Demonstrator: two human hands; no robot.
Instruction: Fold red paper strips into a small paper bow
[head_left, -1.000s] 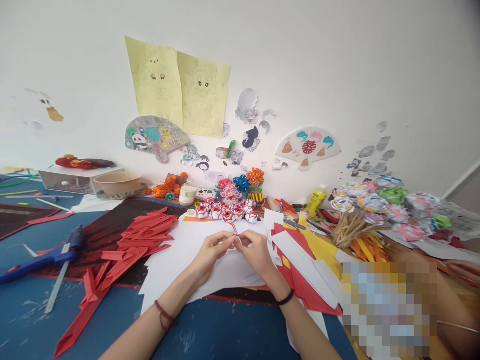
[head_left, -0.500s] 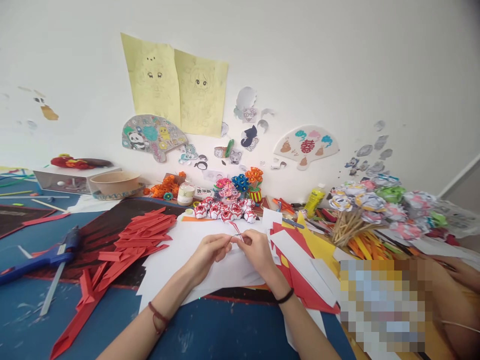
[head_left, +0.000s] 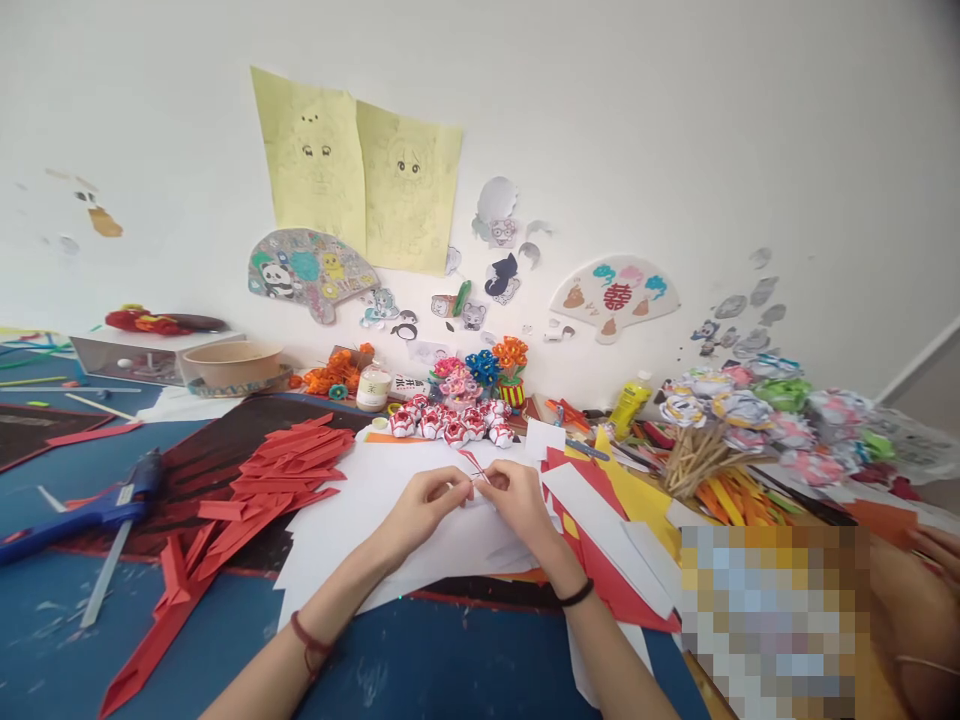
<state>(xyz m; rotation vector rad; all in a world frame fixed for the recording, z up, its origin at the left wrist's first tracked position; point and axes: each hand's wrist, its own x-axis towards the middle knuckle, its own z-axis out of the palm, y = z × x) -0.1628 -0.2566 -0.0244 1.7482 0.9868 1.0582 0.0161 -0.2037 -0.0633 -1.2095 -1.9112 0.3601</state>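
My right hand (head_left: 516, 502) is closed, thumb and finger pinching a thin folded red-and-white paper strip (head_left: 471, 460) that sticks up to the left of its fingertips. Close beside it, my left hand (head_left: 433, 508) has its thumb and forefinger pressed together at the strip's lower end. A thin dark line shows between the fingertips, too small to name. Both hands hover over white paper sheets (head_left: 330, 520). Just beyond them sits a row of red-and-white folded paper flowers (head_left: 455, 430).
Red folded paper strips (head_left: 281, 465) lie left, near a blue glue gun (head_left: 112, 510). Red paper (head_left: 611, 575) and a bunch of paper flowers on sticks (head_left: 694, 450) are at right. Another person's hand (head_left: 941, 550) is at the right edge. A tan bowl (head_left: 232, 365) stands back left.
The fingertips have drawn slightly apart, and the paper strip now tilts more to the left. My left hand's fingers have shifted a little. The other person's arm at right has moved slightly.
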